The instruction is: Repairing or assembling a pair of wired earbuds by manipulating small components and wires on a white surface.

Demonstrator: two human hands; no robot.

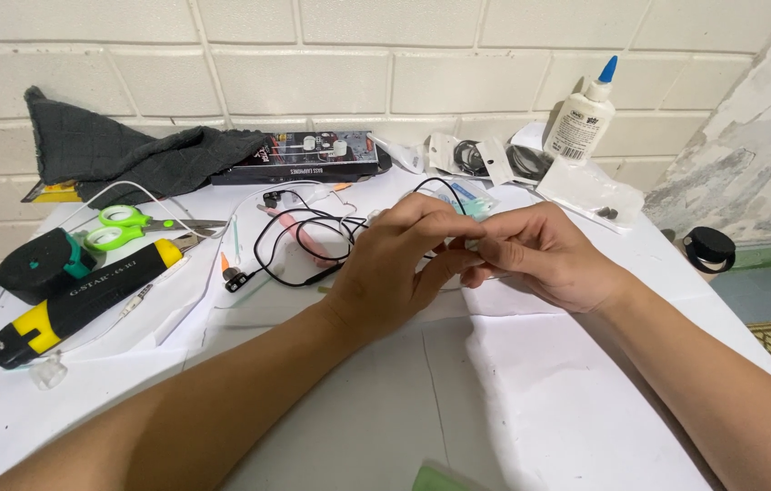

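A white paper-covered table (531,391) is set against a pale brick wall (404,55). A small pale part (469,244), mostly hidden, is pinched between the closed fingertips of the left hand (395,264) and right hand (545,255). A thin black looped cable (299,238) is lying just left of the fingers.

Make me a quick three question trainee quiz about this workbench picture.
1. True or false: the green-handled scissors lie left of the left hand.
2. What stands by the wall at the back right? A) glue bottle B) mug C) lamp
3. Which colour is the looped cable beside the left hand?

Key
1. True.
2. A, the white glue bottle with a blue tip.
3. Black.
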